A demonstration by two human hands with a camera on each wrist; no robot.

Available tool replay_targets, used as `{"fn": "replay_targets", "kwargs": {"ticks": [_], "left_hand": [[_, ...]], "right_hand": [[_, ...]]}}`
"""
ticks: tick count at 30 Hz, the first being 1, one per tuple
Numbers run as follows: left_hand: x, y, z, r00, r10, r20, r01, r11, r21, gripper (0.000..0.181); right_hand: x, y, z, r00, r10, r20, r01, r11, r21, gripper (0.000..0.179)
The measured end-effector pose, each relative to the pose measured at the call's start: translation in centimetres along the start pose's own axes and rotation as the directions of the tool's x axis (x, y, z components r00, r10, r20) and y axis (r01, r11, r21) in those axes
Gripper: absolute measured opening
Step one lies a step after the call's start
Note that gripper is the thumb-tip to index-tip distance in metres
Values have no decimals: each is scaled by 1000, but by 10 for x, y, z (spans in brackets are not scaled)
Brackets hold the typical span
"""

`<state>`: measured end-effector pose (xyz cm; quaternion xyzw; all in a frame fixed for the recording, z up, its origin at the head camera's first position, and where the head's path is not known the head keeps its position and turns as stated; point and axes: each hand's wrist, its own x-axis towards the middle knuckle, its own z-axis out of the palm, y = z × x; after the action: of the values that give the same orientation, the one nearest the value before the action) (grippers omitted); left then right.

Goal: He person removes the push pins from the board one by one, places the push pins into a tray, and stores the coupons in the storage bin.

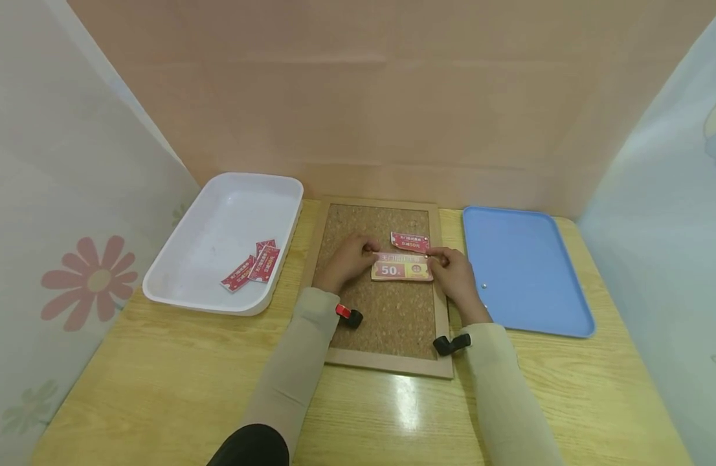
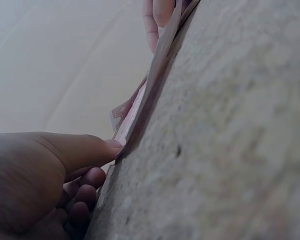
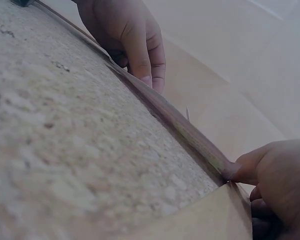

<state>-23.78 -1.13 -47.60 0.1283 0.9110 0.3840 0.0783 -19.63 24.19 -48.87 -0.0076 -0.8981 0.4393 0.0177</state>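
Coupon: pink and yellow, marked 50, held between two hands over the cork board, just below a small red coupon.
Left hand: pinches its left end.
Right hand: pinches its right end, near the board's wooden edge.
Step in hand: apparently lining it up on the cork.
Next move: seems to call for holding it straight while one hand lets go to fasten a corner.
Blue tray: right of the board, bearing a small shiny piece, perhaps a pin.
White tub: left, with more red coupons inside.
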Motion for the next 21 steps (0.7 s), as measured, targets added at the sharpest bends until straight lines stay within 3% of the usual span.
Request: {"fn": "replay_targets", "kwargs": {"ticks": [21], "left_hand": [[-1,6,3,999,-27,-27,28,999,36,10]], "right_hand": [[-1,1,0,1000,-17,-14,17,1000,-11,27]]}}
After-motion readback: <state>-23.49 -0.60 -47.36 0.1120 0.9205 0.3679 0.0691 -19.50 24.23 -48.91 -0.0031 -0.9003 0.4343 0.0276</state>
